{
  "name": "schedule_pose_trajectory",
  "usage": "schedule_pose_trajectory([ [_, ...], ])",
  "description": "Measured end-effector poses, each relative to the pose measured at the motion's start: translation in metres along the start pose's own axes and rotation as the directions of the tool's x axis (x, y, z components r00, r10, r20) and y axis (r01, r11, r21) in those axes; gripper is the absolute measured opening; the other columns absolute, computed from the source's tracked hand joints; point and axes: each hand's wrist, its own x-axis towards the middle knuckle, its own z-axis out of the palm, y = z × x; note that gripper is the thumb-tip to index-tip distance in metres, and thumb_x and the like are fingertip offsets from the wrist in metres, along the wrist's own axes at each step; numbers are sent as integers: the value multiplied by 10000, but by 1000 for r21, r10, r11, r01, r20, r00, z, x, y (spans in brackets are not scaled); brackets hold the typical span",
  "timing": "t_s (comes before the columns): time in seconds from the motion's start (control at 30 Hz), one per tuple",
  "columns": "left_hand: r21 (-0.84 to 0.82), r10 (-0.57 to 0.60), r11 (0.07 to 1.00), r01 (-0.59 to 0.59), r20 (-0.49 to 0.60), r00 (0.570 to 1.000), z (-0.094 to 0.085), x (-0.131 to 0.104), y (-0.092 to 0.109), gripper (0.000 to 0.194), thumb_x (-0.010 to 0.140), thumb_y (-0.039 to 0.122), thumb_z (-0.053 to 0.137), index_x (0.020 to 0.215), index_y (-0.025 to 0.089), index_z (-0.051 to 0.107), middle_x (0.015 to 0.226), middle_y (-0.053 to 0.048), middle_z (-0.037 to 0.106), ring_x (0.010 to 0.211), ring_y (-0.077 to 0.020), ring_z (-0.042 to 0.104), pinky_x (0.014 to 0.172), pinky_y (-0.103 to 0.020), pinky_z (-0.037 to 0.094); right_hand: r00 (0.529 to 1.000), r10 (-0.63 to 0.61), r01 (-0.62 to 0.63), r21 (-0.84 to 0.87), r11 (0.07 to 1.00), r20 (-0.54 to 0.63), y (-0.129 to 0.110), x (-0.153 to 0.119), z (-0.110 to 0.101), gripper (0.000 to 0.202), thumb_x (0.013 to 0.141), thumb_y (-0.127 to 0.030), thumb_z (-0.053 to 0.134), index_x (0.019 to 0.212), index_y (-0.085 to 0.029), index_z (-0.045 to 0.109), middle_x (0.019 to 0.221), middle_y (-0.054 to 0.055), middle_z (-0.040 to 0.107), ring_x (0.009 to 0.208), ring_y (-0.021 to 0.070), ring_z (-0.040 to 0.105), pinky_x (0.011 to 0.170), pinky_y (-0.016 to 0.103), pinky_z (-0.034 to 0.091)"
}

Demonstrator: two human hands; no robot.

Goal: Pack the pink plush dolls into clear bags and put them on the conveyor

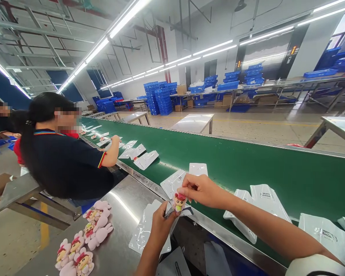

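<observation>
My right hand (199, 189) pinches a small pink doll (179, 201) by its red top. Just below it, my left hand (160, 224) is closed on the edge of a silvery-white pouch (186, 211), and the doll is at the pouch's mouth. Flat white pouches (149, 226) lie on the metal table beside my left wrist. Several pink dolls (89, 232) are grouped at the table's left. Beyond my hands, more pouches (172, 183) rest on the green conveyor belt (230, 161).
A co-worker (66, 161) sits at the left, an arm reaching over the belt. The belt's metal rail (215, 229) runs just past my hands. Pouches (266, 199) lie under and beside my right forearm. Dark-grey pouches (175, 263) are below the table's edge.
</observation>
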Motion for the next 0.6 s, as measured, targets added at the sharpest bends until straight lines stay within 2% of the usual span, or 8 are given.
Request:
schedule_pose_trajectory([
  [0.1, -1, -15, 1000, 15, -29, 999, -3, 1, 3, 206, 708, 351, 630, 823, 180, 629, 719, 16, 613, 687, -165, 519, 627, -229, 395, 999, 23, -26, 97, 995, 36, 5, -2, -4, 248, 845, -438, 489, 767, -202, 475, 559, -38, 562, 468, 85, 474, 464, 202, 347],
  [0.2, 21, -39, 999, 39, -45, 998, -5, 1, 5, 236, 685, 355, 643, 847, 185, 622, 729, 10, 615, 701, -179, 528, 628, -241, 401, 999, 11, -11, -22, 1000, 40, 9, -4, -6, 230, 841, -406, 497, 740, -200, 495, 545, -41, 542, 472, 80, 442, 468, 200, 331],
  [0.27, 44, -52, 998, 54, -47, 998, -7, 0, 7, 248, 668, 358, 651, 846, 189, 621, 716, 11, 612, 695, -185, 531, 619, -246, 398, 1000, 18, -19, -123, 992, -15, 11, -6, -8, 227, 838, -394, 499, 723, -198, 516, 542, -41, 528, 479, 78, 419, 472, 202, 317],
  [0.33, 50, -51, 997, 53, -46, 998, -7, 0, 9, 257, 662, 357, 651, 855, 189, 623, 709, 13, 611, 685, -185, 529, 614, -247, 396, 996, 45, -55, -131, 990, -81, 11, -6, -9, 230, 838, -400, 495, 727, -200, 522, 554, -39, 538, 486, 80, 421, 472, 203, 317],
  [0.47, 12, -21, 1000, 21, 5, 1000, -8, -2, 14, 249, 694, 355, 617, 879, 190, 638, 732, 9, 636, 693, -184, 544, 623, -252, 409, 989, 110, -108, 28, 994, -101, 12, -5, -12, 259, 837, -441, 496, 733, -204, 510, 554, -37, 561, 482, 88, 473, 465, 205, 358],
  [0.6, -25, 9, 1000, -8, 60, 998, -5, -1, 15, 297, 702, 340, 627, 960, 194, 644, 839, -12, 677, 772, -203, 581, 687, -263, 439, 976, 101, -58, 216, 975, -195, 13, -3, -14, 294, 825, -481, 515, 747, -199, 492, 565, -33, 565, 483, 88, 492, 456, 200, 388],
])
